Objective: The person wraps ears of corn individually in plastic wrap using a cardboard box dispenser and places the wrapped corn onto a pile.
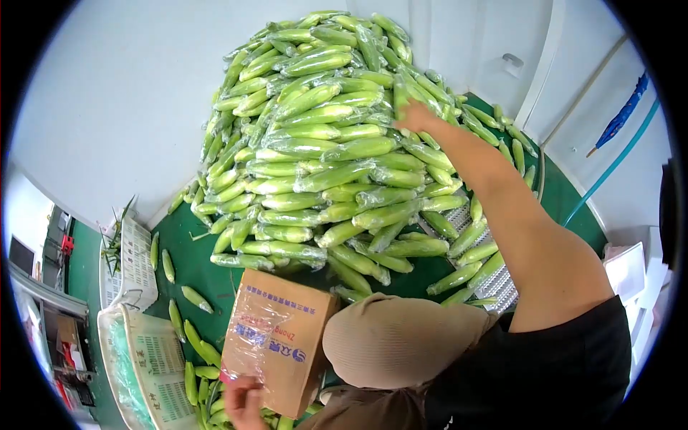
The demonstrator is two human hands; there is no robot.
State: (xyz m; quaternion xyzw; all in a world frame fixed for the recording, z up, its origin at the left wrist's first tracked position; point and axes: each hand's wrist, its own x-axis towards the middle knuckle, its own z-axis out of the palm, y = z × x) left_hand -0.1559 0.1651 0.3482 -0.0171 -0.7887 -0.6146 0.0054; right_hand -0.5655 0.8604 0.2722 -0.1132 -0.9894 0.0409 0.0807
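While the two hands are well apart in the head view, one right hand (412, 116) reaches onto the right side of one big heap of wrapped corn ears (315, 154), too many and too overlapped to count. Its fingers are at the lower end of one ear (400, 93); whether they grip it, I cannot tell. One left hand (245, 405), fingers bent, is at the near left corner of one taped carton (276, 330), just in front of the heap; contact is unclear. Two white crates stand at left: one upper crate (140, 261) with green leaves, one lower crate (161, 358) with greenish plastic. Four loose ears (196, 299) lie singly nearby on the green floor. At right are one blue umbrella (622, 118) and one teal hose (616, 161).
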